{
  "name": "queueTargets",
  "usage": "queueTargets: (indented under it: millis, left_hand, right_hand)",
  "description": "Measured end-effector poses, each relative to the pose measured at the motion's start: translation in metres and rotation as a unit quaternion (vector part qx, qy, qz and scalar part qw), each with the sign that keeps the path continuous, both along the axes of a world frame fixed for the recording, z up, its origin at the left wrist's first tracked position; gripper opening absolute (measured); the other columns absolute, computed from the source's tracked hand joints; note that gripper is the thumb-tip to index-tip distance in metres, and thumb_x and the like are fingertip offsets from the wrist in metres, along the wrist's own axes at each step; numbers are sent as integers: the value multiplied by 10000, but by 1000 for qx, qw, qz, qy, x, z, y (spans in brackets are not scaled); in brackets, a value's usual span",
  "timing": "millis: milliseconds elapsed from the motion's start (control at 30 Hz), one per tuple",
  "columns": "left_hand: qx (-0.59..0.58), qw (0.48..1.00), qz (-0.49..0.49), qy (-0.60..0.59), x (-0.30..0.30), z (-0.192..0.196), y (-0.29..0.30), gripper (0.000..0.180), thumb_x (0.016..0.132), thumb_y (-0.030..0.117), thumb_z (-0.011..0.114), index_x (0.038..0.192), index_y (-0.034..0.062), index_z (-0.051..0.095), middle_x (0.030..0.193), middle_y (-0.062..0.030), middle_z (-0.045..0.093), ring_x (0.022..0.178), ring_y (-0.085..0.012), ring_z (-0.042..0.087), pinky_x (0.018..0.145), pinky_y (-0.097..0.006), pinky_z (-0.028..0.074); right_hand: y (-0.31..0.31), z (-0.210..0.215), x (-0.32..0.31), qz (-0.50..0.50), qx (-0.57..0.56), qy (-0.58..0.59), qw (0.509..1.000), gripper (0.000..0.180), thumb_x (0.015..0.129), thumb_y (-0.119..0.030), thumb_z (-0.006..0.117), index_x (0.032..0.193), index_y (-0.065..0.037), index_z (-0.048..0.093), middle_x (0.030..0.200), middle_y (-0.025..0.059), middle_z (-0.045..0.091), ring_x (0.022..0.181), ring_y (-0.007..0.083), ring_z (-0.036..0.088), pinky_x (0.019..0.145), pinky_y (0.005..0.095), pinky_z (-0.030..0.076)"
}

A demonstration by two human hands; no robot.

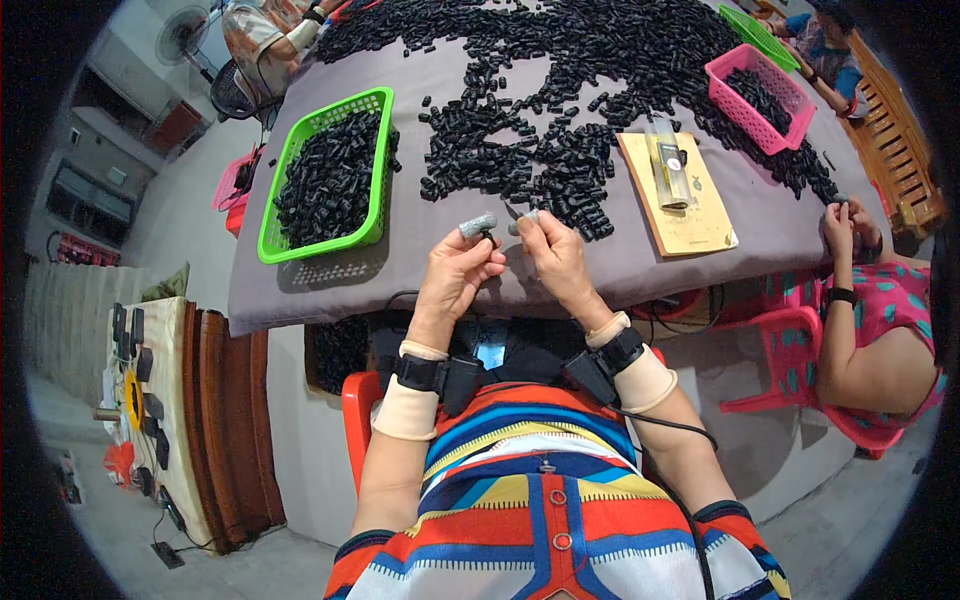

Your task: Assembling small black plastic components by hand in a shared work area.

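Close to the table's near edge, my left hand (458, 272) pinches a small black part (487, 237) between thumb and finger. Grey wrapping covers the tip of its index finger. Just to the right, my right hand (556, 262) is closed on a thin, dark pointed tool (511, 211), whose tip points up and left; its exact kind is too small to tell. Grey wrapping also shows on the right hand's fingers. The two hands are slightly apart. Right beyond them lies a spread of loose black parts (570, 190) on the grey tablecloth (420, 235).
A green basket (378, 190) full of black parts stands left, and a pink basket (790, 130) far right. Near the right hand lies a tan booklet (690, 235) with a clear case (672, 185) on it. Other people sit at the right and far left, one person's hands (850, 225) working.
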State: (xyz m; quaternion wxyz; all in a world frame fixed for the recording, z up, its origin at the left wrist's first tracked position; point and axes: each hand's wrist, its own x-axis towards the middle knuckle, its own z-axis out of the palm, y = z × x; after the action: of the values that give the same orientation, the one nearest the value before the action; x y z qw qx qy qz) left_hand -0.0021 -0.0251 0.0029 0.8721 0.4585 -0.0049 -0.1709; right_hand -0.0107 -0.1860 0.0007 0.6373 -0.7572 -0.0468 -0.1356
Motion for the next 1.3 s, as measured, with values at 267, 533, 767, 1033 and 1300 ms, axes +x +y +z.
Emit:
queueTargets:
  millis: [267, 533, 767, 1033, 1300]
  left_hand:
    - [-56, 998, -15, 30, 0, -6, 8, 240, 865, 7, 522, 1103, 24, 550, 912, -82, 606, 726, -139, 598, 634, -237, 531]
    - [-132, 989, -65, -6, 4, -16, 17, 316, 838, 5, 548, 1153, 28, 534, 934, -74, 607, 780, -138, 594, 676, -249, 517]
    - [-112, 993, -45, 17, 5, -21, 17, 359, 827, 8, 557, 1183, 30, 511, 955, -81, 603, 769, -139, 581, 675, -248, 506]
    - [-112, 993, -20, 13, 1, -11, 10, 330, 873, 51, 525, 1201, 50, 499, 872, -62, 575, 703, -121, 524, 581, -229, 452]
    - [-127, 991, -24, 21, 3, -15, 14, 321, 865, 51, 537, 1185, 42, 510, 895, -100, 568, 711, -138, 505, 565, -227, 428]
  right_hand:
    - [2, 9, -8, 13, -88, -51, 995, 294, 845, -265, 568, 694, -21, 500, 601, 143, 523, 526, 303, 531, 468, 371, 382]
    - [4, 11, -13, 34, -212, -136, 967, 212, 805, -231, 595, 713, -50, 530, 646, 123, 544, 577, 305, 562, 481, 388, 405]
    - [9, 12, -16, 39, -220, -160, 962, 184, 802, -202, 589, 745, -36, 536, 664, 123, 540, 576, 309, 553, 491, 382, 407]
    - [5, 11, -10, 2, -113, -62, 992, 274, 817, -234, 590, 665, -24, 501, 608, 146, 536, 558, 318, 551, 470, 384, 385]
    - [2, 8, -2, 0, -32, -15, 999, 313, 858, -244, 557, 668, -1, 498, 562, 136, 529, 457, 229, 478, 448, 342, 365]
